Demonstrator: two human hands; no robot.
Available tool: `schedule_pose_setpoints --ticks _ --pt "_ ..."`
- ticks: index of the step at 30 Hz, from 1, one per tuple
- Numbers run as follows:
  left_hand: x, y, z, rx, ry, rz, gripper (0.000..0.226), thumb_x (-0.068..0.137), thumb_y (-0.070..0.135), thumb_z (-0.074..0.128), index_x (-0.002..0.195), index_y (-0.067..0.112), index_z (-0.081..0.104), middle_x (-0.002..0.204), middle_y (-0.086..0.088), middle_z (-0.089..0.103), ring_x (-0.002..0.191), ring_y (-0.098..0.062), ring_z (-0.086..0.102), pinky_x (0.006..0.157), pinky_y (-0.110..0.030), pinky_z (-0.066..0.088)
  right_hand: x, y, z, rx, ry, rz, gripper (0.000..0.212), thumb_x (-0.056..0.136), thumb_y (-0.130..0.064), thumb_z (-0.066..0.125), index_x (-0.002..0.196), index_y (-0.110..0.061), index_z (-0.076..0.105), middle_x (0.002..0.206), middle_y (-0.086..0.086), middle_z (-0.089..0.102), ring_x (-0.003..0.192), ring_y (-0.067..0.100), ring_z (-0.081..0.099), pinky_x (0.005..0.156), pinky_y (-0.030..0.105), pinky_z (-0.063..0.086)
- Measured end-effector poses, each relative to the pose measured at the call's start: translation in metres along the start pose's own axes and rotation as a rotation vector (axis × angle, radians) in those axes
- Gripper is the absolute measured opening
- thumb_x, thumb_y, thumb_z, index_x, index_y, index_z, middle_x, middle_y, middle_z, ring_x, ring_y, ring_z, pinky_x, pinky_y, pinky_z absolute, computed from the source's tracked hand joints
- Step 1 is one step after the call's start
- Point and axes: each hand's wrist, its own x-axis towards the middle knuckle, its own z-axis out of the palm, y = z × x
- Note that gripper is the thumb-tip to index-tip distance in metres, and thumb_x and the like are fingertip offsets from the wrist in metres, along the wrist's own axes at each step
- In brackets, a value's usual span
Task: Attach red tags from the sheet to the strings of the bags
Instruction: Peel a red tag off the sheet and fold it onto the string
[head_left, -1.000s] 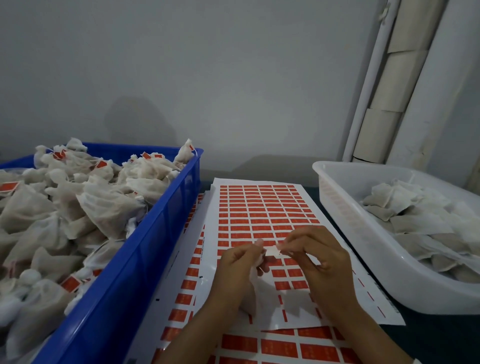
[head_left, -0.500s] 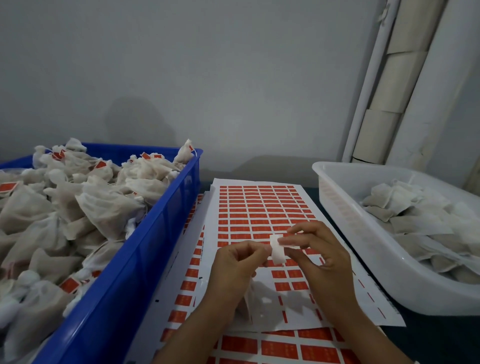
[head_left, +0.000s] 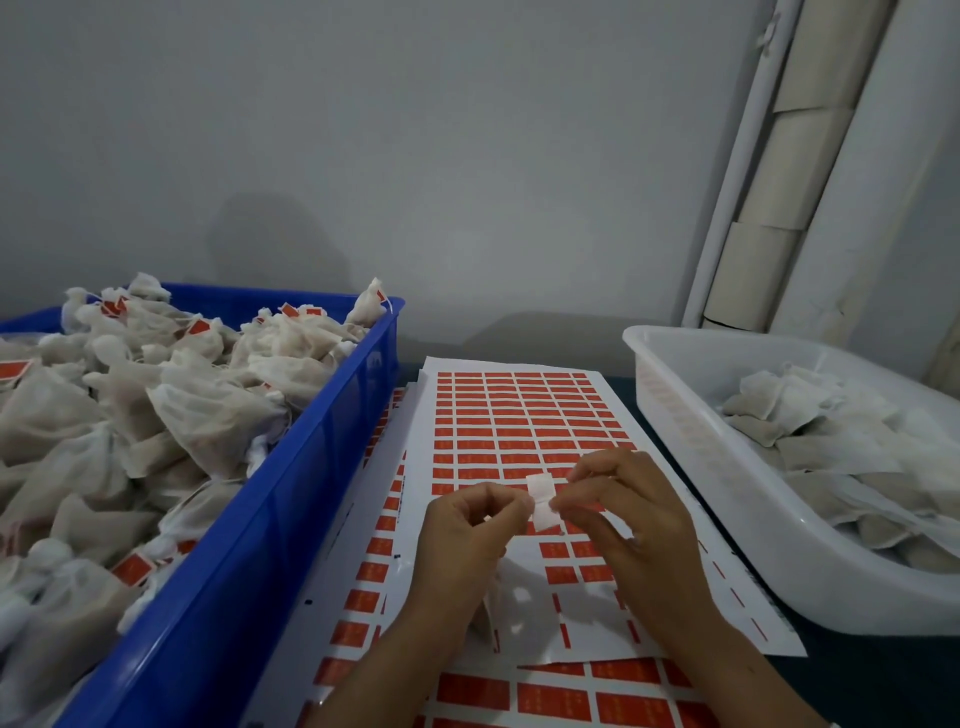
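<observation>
**Both hands pinch a tag above the sheet**

Over the near part of the sheet (head_left: 524, 431), the left hand (head_left: 470, 535) and right hand (head_left: 631, 512) pinch one tag (head_left: 540, 500), white side showing. A bag (head_left: 493, 608) hangs under the left hand, mostly hidden; its string cannot be made out. Printing on the red tags is too small to read. Left of the sheet stands a blue crate (head_left: 270, 525) of tagged bags, right a white bin (head_left: 727, 499). Beyond it, a grey wall (head_left: 415, 156).

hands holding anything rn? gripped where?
Both hands pinch one small tag, white side up: right hand on its right edge, left hand on its left edge.
</observation>
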Motion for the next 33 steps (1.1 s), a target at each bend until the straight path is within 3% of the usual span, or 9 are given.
schedule_pose_setpoints --ticks 1,4,6,9,13,19,22,27,33 --pt "0.000 0.000 0.000 -0.004 -0.008 0.008 0.013 0.083 0.024 0.065 0.070 0.026 0.066 0.062 0.020 0.065 0.069 0.000 0.061 0.053 -0.004 0.042 -0.001 0.002 0.001 -0.011 -0.001 0.007 0.047 0.094 -0.042 0.040 0.079 -0.011 0.072 0.088 0.005 0.070 0.090 0.007 0.059 0.094 0.002 0.032" --pt "0.001 -0.001 0.000 -0.010 -0.011 0.012 0.007 0.082 0.026 0.067 0.076 0.027 0.068 0.069 0.019 0.066 0.073 -0.004 0.061 0.056 -0.006 0.042 -0.001 0.003 0.004 0.052 -0.021 0.116 0.010 0.083 -0.022 0.058 0.080 -0.021 0.067 0.090 -0.005 0.067 0.088 0.005 0.061 0.082 0.005 0.042" --pt "0.001 -0.002 -0.001 -0.008 -0.007 0.013 0.004 0.081 0.026 0.068 0.077 0.028 0.068 0.071 0.020 0.067 0.073 -0.003 0.061 0.053 -0.005 0.042 -0.001 -0.001 0.005 0.187 -0.049 0.249 0.009 0.079 -0.024 0.058 0.079 -0.033 0.058 0.091 -0.017 0.061 0.086 0.001 0.059 0.078 0.005 0.043" --pt "0.002 -0.002 -0.001 0.011 -0.024 0.020 0.004 0.080 0.026 0.068 0.077 0.028 0.069 0.072 0.021 0.067 0.075 0.002 0.061 0.052 -0.004 0.043 -0.001 -0.004 0.007 0.335 -0.053 0.395 0.002 0.080 -0.032 0.055 0.078 -0.031 0.056 0.088 -0.017 0.060 0.092 0.001 0.056 0.078 0.004 0.042" --pt "0.001 -0.002 -0.001 0.037 -0.058 0.037 0.005 0.081 0.028 0.068 0.075 0.028 0.069 0.074 0.023 0.067 0.078 0.007 0.059 0.053 -0.004 0.043 -0.002 -0.007 0.008 0.396 -0.053 0.473 0.013 0.082 -0.038 0.054 0.080 -0.027 0.059 0.084 -0.016 0.063 0.088 0.001 0.058 0.076 0.006 0.045" --pt "0.000 -0.002 0.000 0.047 -0.054 0.033 0.006 0.080 0.028 0.068 0.074 0.030 0.069 0.077 0.019 0.067 0.079 -0.003 0.060 0.058 -0.007 0.042 -0.003 -0.008 0.009 0.412 -0.068 0.511 0.011 0.078 -0.038 0.051 0.079 -0.029 0.058 0.077 -0.016 0.064 0.083 -0.001 0.060 0.072 0.006 0.047" --pt "0.000 -0.003 0.001 0.055 -0.052 0.028 0.006 0.080 0.027 0.069 0.074 0.030 0.069 0.078 0.018 0.068 0.079 -0.005 0.060 0.060 -0.008 0.042 -0.003 -0.008 0.009 0.401 -0.070 0.502 0.005 0.081 -0.030 0.055 0.077 -0.030 0.057 0.076 -0.015 0.063 0.081 -0.001 0.060 0.071 0.005 0.046" --pt "0.000 -0.003 0.001 0.068 -0.061 0.027 0.008 0.080 0.026 0.069 0.074 0.030 0.069 0.078 0.017 0.067 0.080 -0.008 0.060 0.063 -0.012 0.043 -0.003 -0.007 0.008 0.368 -0.089 0.453 0.019 0.085 -0.013 0.060 0.077 -0.029 0.057 0.075 -0.013 0.063 0.078 0.001 0.062 0.069 0.008 0.049" --pt "0.000 -0.004 0.001 0.077 -0.077 0.035 0.009 0.080 0.026 0.069 0.072 0.030 0.069 0.076 0.017 0.068 0.081 -0.009 0.060 0.066 -0.017 0.046 -0.003 -0.007 0.008 0.357 -0.105 0.452 0.018 0.085 -0.014 0.060 0.076 -0.029 0.056 0.074 -0.013 0.064 0.075 0.001 0.064 0.067 0.007 0.049"
